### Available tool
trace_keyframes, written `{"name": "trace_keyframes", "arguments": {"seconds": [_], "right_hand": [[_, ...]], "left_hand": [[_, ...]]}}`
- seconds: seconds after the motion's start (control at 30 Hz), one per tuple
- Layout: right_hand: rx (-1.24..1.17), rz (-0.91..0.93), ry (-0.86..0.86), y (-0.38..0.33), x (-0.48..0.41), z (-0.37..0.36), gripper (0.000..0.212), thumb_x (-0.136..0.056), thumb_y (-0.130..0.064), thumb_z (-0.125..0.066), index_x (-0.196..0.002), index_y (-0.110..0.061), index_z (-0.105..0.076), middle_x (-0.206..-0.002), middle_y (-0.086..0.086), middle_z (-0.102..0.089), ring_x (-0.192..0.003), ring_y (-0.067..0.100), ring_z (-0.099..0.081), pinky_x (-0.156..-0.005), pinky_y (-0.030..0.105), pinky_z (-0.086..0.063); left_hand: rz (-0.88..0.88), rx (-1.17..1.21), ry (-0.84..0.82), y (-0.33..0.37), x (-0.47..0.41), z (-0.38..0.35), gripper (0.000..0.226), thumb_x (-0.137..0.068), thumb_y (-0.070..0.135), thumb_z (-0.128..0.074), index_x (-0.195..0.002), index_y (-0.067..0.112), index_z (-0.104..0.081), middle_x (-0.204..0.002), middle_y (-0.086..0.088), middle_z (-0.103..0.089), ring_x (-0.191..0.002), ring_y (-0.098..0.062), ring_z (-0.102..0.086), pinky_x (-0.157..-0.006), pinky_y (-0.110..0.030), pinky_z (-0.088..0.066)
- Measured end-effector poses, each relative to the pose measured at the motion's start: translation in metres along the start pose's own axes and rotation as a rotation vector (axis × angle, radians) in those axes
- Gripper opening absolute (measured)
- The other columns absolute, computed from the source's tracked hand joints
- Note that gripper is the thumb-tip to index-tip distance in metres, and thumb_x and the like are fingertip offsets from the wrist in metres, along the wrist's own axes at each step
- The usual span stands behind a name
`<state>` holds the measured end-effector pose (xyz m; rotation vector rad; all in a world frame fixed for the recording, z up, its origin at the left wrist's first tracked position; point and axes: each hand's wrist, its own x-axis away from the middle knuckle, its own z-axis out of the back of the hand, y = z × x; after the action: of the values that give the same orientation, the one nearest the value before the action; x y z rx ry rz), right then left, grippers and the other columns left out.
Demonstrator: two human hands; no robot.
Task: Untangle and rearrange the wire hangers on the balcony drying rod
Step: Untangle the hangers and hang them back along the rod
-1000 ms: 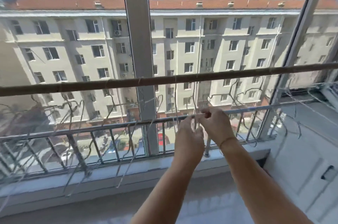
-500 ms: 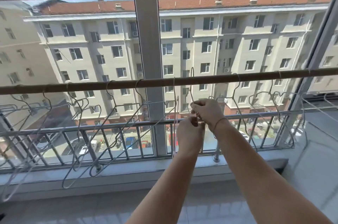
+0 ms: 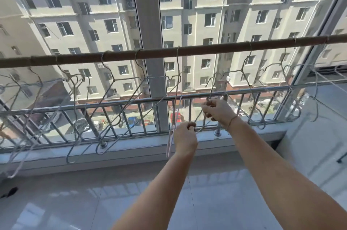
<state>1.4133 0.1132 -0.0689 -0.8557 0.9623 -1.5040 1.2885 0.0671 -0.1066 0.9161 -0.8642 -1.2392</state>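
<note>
Left hand (image 3: 185, 137) and right hand (image 3: 218, 110) each pinch one tangled wire hanger (image 3: 199, 117); ease it apart slowly, without dragging neighbouring hangers (image 3: 120, 87) along the drying rod (image 3: 206, 49).

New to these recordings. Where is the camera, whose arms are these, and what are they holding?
No machine here: a person works bare-handed, and one camera worn on their head looks forward and down, so both arms reach in from below. The left hand and right hand each grip the thin wire of a wire hanger held below the brown drying rod. More hangers hook over that rod on both sides. Beyond stand a metal railing and a building across the street.
</note>
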Motion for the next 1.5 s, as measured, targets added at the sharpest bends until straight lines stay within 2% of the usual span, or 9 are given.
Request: {"name": "trace_keyframes", "arguments": {"seconds": [0.13, 0.33, 0.5, 0.6, 0.97, 1.1, 1.23, 1.37, 1.5], "right_hand": [[0.170, -0.073, 0.046, 0.036, 0.014, -0.002, 0.025, -0.085, -0.024, -0.062, -0.094, -0.003, -0.054, -0.081, 0.009, -0.058, -0.074, 0.023, -0.056, -0.057, 0.027, -0.041], [0.488, -0.108, 0.013, 0.077, 0.046, 0.007, 0.031, -0.086, -0.030, -0.059, -0.110, -0.015, -0.047, -0.096, 0.008, -0.058, -0.084, 0.023, -0.053, -0.071, 0.030, -0.039], [0.694, 0.023, -0.152, 0.069, 0.075, 0.027, 0.026, -0.092, -0.031, -0.052, -0.066, -0.028, -0.053, -0.064, -0.009, -0.053, -0.069, 0.016, -0.051, -0.055, 0.027, -0.035], [0.730, 0.030, -0.143, 0.065, 0.093, 0.039, 0.023, -0.091, -0.032, -0.053, -0.072, -0.022, -0.062, -0.065, -0.009, -0.055, -0.067, 0.014, -0.052, -0.055, 0.027, -0.036], [0.408, 0.152, 0.155, 0.025, 0.110, 0.035, 0.024, -0.093, -0.023, -0.050, -0.079, -0.011, -0.066, -0.057, -0.006, -0.052, -0.056, 0.011, -0.052, -0.053, 0.026, -0.038], [0.294, 0.245, 0.241, -0.004, 0.100, 0.042, 0.024, -0.093, -0.023, -0.052, -0.078, -0.012, -0.068, -0.051, -0.003, -0.052, -0.050, 0.013, -0.049, -0.049, 0.024, -0.038], [0.186, 0.304, 0.271, -0.037, 0.085, 0.043, 0.024, -0.091, -0.026, -0.056, -0.071, -0.020, -0.069, -0.042, -0.015, -0.056, -0.042, -0.001, -0.048, -0.046, 0.010, -0.033], [0.094, 0.317, 0.270, -0.060, 0.070, 0.035, 0.026, -0.090, -0.025, -0.057, -0.077, -0.011, -0.074, -0.058, 0.003, -0.066, -0.049, 0.000, -0.052, -0.054, 0.017, -0.042], [0.087, 0.220, 0.285, -0.061, 0.054, 0.026, 0.025, -0.087, -0.023, -0.058, -0.072, -0.013, -0.074, -0.037, -0.011, -0.051, -0.043, 0.002, -0.047, -0.048, 0.017, -0.037]], "left_hand": [[-0.019, -0.096, -0.028, -0.039, 0.010, 0.010, 0.025, -0.095, 0.009, -0.042, -0.095, 0.012, -0.067, -0.082, -0.002, -0.066, -0.076, -0.018, -0.058, -0.059, -0.024, -0.041], [-0.060, -0.119, -0.052, -0.080, 0.023, 0.023, 0.026, -0.094, 0.007, -0.042, -0.090, 0.013, -0.067, -0.086, -0.009, -0.068, -0.086, -0.025, -0.059, -0.076, -0.032, -0.044], [-0.091, -0.119, -0.056, -0.089, 0.022, 0.029, 0.021, -0.093, 0.004, -0.048, -0.097, 0.005, -0.068, -0.095, -0.014, -0.069, -0.100, -0.030, -0.060, -0.088, -0.034, -0.046], [-0.121, -0.203, -0.018, -0.079, 0.026, 0.023, 0.029, -0.088, 0.007, -0.057, -0.117, 0.004, -0.059, -0.118, -0.013, -0.060, -0.118, -0.027, -0.049, -0.100, -0.027, -0.034], [-0.260, 0.192, -0.296, -0.001, 0.068, -0.021, 0.033, -0.080, 0.028, -0.071, -0.110, 0.014, -0.065, -0.098, -0.003, -0.072, -0.093, -0.013, -0.066, -0.088, -0.032, -0.052], [-0.280, 0.318, -0.312, 0.021, 0.057, -0.014, 0.031, -0.079, 0.018, -0.073, -0.108, 0.018, -0.063, -0.078, 0.007, -0.073, -0.076, 0.000, -0.068, -0.072, -0.015, -0.052], [-0.323, 0.327, -0.248, 0.041, 0.047, -0.008, 0.020, -0.077, 0.014, -0.074, -0.095, 0.017, -0.066, -0.076, 0.002, -0.070, -0.067, -0.003, -0.065, -0.068, -0.018, -0.053], [-0.315, 0.285, -0.107, 0.055, 0.037, -0.005, 0.009, -0.080, 0.019, -0.070, -0.086, 0.012, -0.070, -0.068, 0.003, -0.067, -0.053, 0.001, -0.056, -0.055, -0.016, -0.047], [-0.246, 0.287, -0.073, 0.054, 0.029, -0.003, 0.011, -0.084, 0.017, -0.065, -0.088, 0.009, -0.071, -0.071, -0.003, -0.068, -0.064, -0.013, -0.059, -0.069, -0.036, -0.052]]}}
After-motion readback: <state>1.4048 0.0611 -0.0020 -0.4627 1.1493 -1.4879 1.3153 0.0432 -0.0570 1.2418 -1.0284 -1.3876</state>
